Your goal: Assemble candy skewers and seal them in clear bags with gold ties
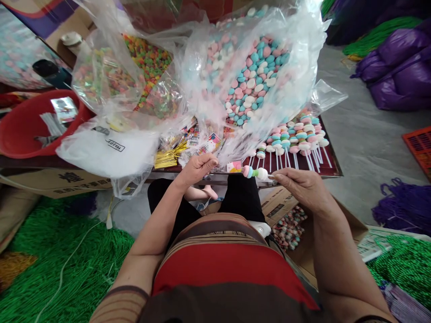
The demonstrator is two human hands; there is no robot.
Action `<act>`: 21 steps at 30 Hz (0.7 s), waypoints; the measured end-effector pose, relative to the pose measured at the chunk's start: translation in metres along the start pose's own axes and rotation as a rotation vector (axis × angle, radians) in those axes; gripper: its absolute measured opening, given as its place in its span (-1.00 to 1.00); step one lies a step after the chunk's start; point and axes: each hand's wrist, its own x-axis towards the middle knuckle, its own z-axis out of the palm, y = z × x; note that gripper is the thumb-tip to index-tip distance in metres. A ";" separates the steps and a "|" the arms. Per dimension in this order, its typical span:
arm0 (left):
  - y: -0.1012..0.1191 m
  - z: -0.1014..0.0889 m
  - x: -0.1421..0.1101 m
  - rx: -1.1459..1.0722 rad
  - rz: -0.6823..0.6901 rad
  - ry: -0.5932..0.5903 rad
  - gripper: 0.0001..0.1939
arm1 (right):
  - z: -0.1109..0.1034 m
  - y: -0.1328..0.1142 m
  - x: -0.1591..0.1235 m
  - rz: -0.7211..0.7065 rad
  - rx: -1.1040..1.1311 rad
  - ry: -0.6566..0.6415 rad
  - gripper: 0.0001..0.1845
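Note:
My right hand (305,186) pinches the white stick of a candy skewer (256,173), held level just over the table's front edge. Pink, blue, green and white candies are threaded on it. Closed in a pinch to the left of it, my left hand (198,169) holds what looks like a small clear wrapper bag (235,167) with a pink print. The skewer's tip is at the bag's right end; how far inside it is, I cannot tell. Several finished candy skewers (298,137) lie on the dark red table behind my right hand, sticks toward me.
A large clear bag of pink, blue and white candies (257,74) stands at the back, beside bags of colourful gummies (148,58). Gold twist ties (168,157) lie near my left hand. A red basin (20,121) is at left. An open carton (350,215) stands below right.

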 end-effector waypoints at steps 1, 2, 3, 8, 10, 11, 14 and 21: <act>0.000 0.000 0.000 0.002 -0.003 -0.006 -0.45 | 0.001 0.000 0.001 -0.007 -0.006 -0.013 -0.59; 0.000 0.001 0.000 -0.009 -0.016 -0.014 -0.48 | 0.002 -0.001 0.001 -0.016 -0.010 -0.025 -0.57; 0.000 0.001 0.000 -0.046 -0.038 -0.023 -0.52 | 0.003 -0.001 0.002 -0.021 -0.010 -0.035 -0.57; 0.013 -0.003 0.001 -0.538 -0.203 -0.102 -0.31 | 0.019 0.002 0.001 0.061 0.107 0.050 -0.55; 0.020 -0.005 0.003 -0.681 -0.255 -0.108 -0.19 | 0.030 0.004 0.001 0.109 0.238 0.095 -0.54; 0.022 -0.005 0.004 -0.722 -0.267 -0.095 -0.15 | 0.037 0.005 0.002 0.129 0.313 0.101 -0.53; 0.025 -0.002 0.007 -0.770 -0.209 -0.053 -0.10 | 0.055 0.002 0.006 0.161 0.519 0.094 -0.54; 0.028 0.012 0.013 -0.689 -0.126 0.107 -0.43 | 0.078 -0.013 0.014 0.181 0.668 0.040 -0.56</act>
